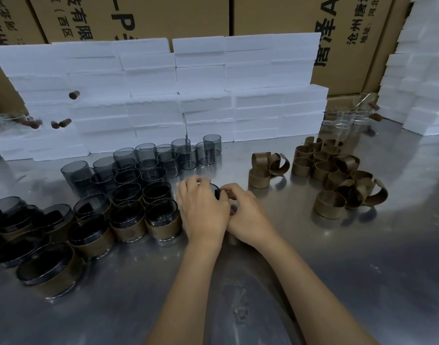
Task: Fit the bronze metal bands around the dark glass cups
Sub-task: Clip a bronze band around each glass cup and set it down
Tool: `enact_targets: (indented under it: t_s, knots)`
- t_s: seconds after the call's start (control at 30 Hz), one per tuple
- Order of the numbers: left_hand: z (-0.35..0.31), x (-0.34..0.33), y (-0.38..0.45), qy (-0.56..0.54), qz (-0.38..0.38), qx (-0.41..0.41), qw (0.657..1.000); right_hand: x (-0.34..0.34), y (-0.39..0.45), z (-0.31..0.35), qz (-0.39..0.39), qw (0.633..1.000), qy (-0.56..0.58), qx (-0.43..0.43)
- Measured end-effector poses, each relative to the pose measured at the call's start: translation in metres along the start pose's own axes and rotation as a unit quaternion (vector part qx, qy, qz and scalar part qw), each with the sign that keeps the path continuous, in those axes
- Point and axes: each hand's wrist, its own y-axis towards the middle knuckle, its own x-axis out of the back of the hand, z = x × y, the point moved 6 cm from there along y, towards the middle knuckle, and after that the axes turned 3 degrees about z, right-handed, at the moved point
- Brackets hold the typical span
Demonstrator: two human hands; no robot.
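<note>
While both hands [223, 207] grip, dark cup [214, 190] upright.

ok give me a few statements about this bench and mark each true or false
1. Both hands hold one dark cup between them. True: the left hand and right hand curl around it.
2. The loose bronze bands lie to the person's left. False: they lie to the right.
3. The cups already banded stand left of the hands. True.
4. The unbanded dark cups are stacked on the white foam blocks. False: they stand on the metal table in front of the blocks.
</note>
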Motion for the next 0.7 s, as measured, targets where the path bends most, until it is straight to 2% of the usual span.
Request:
enact_targets:
  t_s: [0.2,0.5,0.7]
  knots:
    - [-0.002,0.006,-0.003,0.096,-0.023,-0.008,0.995,0.000,0.000,-0.007,0.010,1.000,0.022,-0.016]
    - [-0.002,0.002,-0.005,0.160,0.008,0.028,0.987,0.003,0.007,-0.017,-0.030,0.996,0.071,-0.033]
    - [-0.004,0.002,-0.006,0.176,0.001,0.039,0.984,0.002,0.011,-0.023,-0.038,0.993,0.097,-0.047]
